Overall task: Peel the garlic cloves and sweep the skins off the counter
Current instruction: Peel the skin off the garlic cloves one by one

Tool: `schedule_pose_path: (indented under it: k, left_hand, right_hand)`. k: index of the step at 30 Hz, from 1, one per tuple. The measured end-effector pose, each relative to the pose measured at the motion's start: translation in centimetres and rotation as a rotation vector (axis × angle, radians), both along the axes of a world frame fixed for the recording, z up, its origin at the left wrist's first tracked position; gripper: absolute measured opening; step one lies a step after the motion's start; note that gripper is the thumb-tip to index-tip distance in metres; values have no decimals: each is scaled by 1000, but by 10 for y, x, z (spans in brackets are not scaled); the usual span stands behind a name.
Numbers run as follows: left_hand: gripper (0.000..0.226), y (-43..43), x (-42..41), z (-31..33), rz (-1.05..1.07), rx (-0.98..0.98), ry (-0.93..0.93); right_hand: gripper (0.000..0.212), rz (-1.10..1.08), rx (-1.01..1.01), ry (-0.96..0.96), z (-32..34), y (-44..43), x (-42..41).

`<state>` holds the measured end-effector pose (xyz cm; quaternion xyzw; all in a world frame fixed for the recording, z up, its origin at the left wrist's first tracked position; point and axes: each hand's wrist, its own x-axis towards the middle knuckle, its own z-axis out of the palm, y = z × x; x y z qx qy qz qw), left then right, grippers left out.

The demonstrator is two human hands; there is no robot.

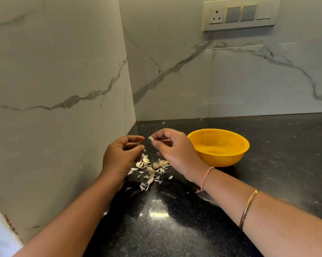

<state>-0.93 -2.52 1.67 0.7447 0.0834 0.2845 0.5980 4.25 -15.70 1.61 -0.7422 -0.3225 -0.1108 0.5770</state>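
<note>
My right hand (172, 149) is raised above the black counter (175, 219) and pinches a small pale garlic clove (151, 139) between thumb and fingers. My left hand (122, 154) hovers just left of it with its fingers curled inward. Whether it holds a bit of skin is too small to tell. Below both hands lies a loose pile of garlic skins (150, 171), with a couple of cloves (140, 165) among them.
A yellow bowl (219, 145) stands on the counter right of my right hand, close to my wrist. Marble walls meet in a corner behind the hands. A switch panel (240, 14) is high on the back wall.
</note>
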Motion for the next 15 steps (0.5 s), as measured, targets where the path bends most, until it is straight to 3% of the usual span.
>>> schedule_pose_path:
  k: [4, 15]
  left_hand:
    - [22, -5, -1, 3, -57, -56, 3]
    - [9, -3, 0, 3, -112, -169, 26]
  right_hand:
    - [16, -67, -133, -169, -1, 0, -1]
    - [16, -119, -248, -439, -2, -1, -1]
